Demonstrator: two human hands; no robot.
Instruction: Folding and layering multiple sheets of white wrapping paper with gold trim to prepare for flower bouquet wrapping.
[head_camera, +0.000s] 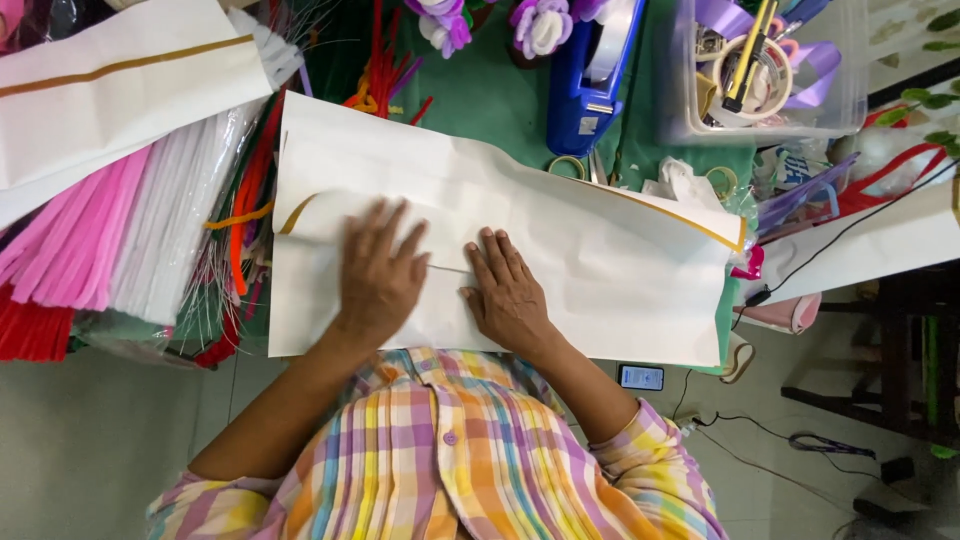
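Note:
A large cream sheet of wrapping paper (600, 260) with a thin gold border lies across the green table. Its left part is folded over on itself. My left hand (378, 272) lies flat on the folded flap with the fingers spread. Just to its right, my right hand (508, 292) presses flat on the paper along the fold line. Neither hand grips anything; both palms rest on the sheet.
Bundles of pink, white and red pipe cleaners (120, 240) lie at the left beside another cream sheet (110, 80). A blue tape dispenser (590, 80) and a clear box of ribbon and tape (760, 70) stand at the back. A phone (641, 377) lies on the floor.

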